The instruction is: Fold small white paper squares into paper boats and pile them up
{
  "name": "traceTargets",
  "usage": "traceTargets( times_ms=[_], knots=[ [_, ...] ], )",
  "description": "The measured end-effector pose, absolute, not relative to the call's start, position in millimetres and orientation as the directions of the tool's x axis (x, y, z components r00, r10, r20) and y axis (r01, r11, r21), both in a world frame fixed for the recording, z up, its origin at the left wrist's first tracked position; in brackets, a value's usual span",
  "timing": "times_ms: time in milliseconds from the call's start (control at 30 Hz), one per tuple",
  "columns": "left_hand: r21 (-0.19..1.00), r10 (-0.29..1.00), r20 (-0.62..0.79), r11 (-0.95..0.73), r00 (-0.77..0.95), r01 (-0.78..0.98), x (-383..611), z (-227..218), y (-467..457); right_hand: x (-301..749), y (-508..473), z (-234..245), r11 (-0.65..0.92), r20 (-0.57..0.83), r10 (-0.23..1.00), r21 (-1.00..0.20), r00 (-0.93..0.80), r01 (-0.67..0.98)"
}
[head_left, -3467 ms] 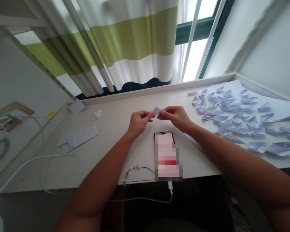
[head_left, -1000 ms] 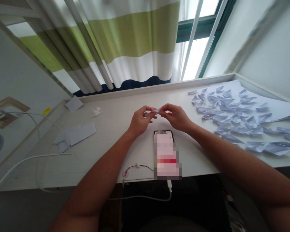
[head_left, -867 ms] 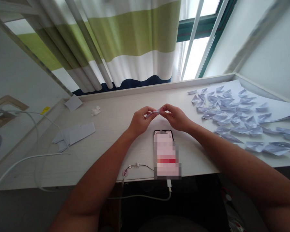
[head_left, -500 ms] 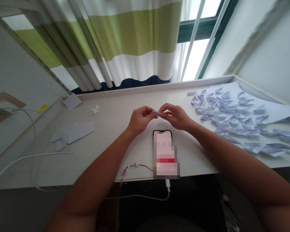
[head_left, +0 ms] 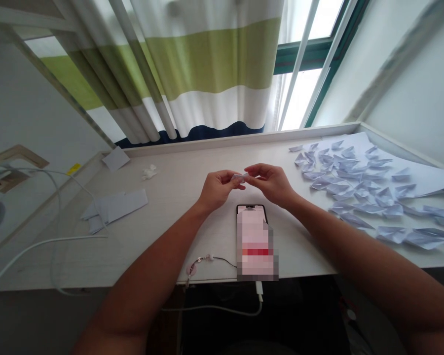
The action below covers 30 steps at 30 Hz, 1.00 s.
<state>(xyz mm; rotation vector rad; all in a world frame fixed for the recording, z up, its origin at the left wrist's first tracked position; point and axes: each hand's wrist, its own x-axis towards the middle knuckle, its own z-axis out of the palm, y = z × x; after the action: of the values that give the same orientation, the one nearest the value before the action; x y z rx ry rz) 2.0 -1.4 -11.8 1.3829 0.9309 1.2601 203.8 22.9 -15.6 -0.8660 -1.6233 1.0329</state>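
Observation:
Both hands meet above the middle of the white desk (head_left: 170,222). A small folded piece of white paper (head_left: 240,176) is pinched between them. My left hand (head_left: 216,189) grips its left end with thumb and fingertips, and my right hand (head_left: 271,184) grips its right end the same way. The paper is mostly hidden by the fingers. Just below the hands a phone (head_left: 255,241) lies flat on the desk.
Several folded paper pieces (head_left: 355,185) are spread over the right of the desk on white sheets (head_left: 422,175). Flat paper strips (head_left: 113,209) lie at the left, with a crumpled scrap (head_left: 148,172) and a square piece (head_left: 115,159) behind. White cables (head_left: 55,241) trail at the left. A striped curtain (head_left: 207,69) hangs behind.
The paper went from an open, raised shape to a flatter, tighter fold between the fingertips. Both hands stayed close together above the phone; the view shifted slightly.

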Motion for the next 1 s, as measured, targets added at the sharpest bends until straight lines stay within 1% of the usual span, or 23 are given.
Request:
traceTargets(
  times_ms=[100,200,267,333,433,500,600,700,867,1000],
  knots=[
    [0.981,0.967,0.187,-0.174,0.175,-0.085,0.6,-13.9,0.9,204.0,23.0,-15.9,0.350,0.315,0.899,-0.935,-0.303,0.065],
    [0.981,0.965,0.185,-0.170,0.183,-0.094,-0.3,-14.7,2.5,202.6,21.7,-15.2,0.352,0.334,0.904,-0.936,-0.267,0.020],
    [0.980,0.963,0.192,-0.177,0.188,-0.090,-1.0,-13.9,2.6,202.5,20.6,-13.3,0.332,0.322,0.902,-0.943,-0.287,-0.014],
    [0.979,0.960,0.201,-0.191,0.197,-0.070,-1.7,-12.2,1.9,204.0,20.5,-10.8,0.267,0.273,0.902,-0.962,-0.336,-0.064],
    [0.974,0.949,0.225,-0.226,0.218,-0.021,-2.4,-9.6,0.1,208.2,22.2,-8.0,0.123,0.167,0.897,-0.984,-0.408,-0.132],
    [0.968,0.943,0.241,-0.252,0.230,0.019,-2.8,-8.7,-0.9,210.8,23.5,-7.3,0.061,0.111,0.884,-0.990,-0.454,-0.124],
    [0.955,0.939,0.262,-0.285,0.221,0.078,-4.2,-8.6,-1.3,212.9,23.8,-7.1,0.029,0.060,0.860,-0.997,-0.507,-0.069],
    [0.940,0.936,0.282,-0.313,0.210,0.134,-6.8,-8.3,-1.1,213.5,22.7,-7.2,0.026,0.048,0.844,-0.998,-0.534,-0.048],
    [0.910,0.928,0.298,-0.347,0.226,0.226,-11.6,-4.7,-2.1,215.6,23.8,-9.3,0.006,0.064,0.818,-0.995,-0.571,-0.103],
    [0.902,0.928,0.277,-0.340,0.249,0.264,-13.8,-1.3,-2.9,216.2,25.2,-10.4,-0.008,0.028,0.796,-0.998,-0.605,-0.058]
  ],
)
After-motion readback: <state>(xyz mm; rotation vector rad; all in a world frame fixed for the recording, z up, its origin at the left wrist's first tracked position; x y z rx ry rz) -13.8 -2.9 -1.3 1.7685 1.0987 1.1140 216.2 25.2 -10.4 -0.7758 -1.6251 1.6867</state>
